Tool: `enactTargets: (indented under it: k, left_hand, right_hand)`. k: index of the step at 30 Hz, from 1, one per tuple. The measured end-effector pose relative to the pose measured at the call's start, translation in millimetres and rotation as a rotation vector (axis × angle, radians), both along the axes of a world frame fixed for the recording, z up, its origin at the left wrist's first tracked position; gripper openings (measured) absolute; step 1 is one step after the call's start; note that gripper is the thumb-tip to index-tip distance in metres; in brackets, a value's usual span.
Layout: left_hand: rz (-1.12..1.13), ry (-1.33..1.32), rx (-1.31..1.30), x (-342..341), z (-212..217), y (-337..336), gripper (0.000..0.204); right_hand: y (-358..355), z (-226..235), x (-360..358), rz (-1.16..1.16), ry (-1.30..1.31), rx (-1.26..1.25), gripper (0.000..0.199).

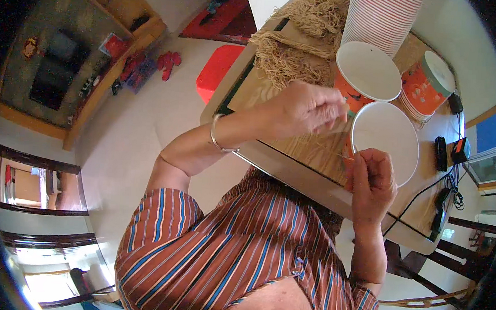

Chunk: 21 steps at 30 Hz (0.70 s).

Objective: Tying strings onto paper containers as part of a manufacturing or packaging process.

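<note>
My left hand [313, 110] is raised over the table's near side, wrist bangled, with thumb and fingertips pinched together. Whatever lies between them is too small to make out. Fingers curled, my right hand [374, 184] pinches at the left edge of a white-lined paper bucket [391, 143]. A thin pale cord [344, 156] seems to stick out beside those fingertips. Just behind stands a second paper bucket [370, 69], orange outside, with a small hole near its rim. Loose bundles of tan cord [295, 56] lie on the table beyond my left hand.
A tall stack of nested buckets [381, 19] rises at the back. More orange buckets [428, 83] lie to the right. Black cables [454, 188] and a dark case [440, 154] sit along the right edge. A red stool [216, 72] stands left of the table [292, 168].
</note>
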State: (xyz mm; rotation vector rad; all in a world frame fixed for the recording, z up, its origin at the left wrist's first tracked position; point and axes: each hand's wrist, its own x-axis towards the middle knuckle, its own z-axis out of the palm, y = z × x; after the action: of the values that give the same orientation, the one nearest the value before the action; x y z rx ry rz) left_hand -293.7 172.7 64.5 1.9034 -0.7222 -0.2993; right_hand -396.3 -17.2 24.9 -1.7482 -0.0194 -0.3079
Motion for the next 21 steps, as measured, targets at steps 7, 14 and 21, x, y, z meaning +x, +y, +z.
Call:
enactTargets:
  k: [7,14,21]
  left_hand:
    - [-0.166,-0.233,0.010,-18.7,-12.3,-21.1,0.039]
    - [-0.197,-0.255,0.091,-23.8,-18.6,-24.3,0.023]
    - [-0.229,-0.208,0.044,-24.7,-16.3,-22.3,0.017]
  right_hand:
    - [-1.2,-13.1,1.0,-0.008,-0.087,-0.093,0.006]
    - [-4.9,-14.0,-4.2,-0.028,-0.090,-0.212,0.010]
    - [-7.3,-7.5,-6.0,0.004,-0.213,-0.308,0.014]
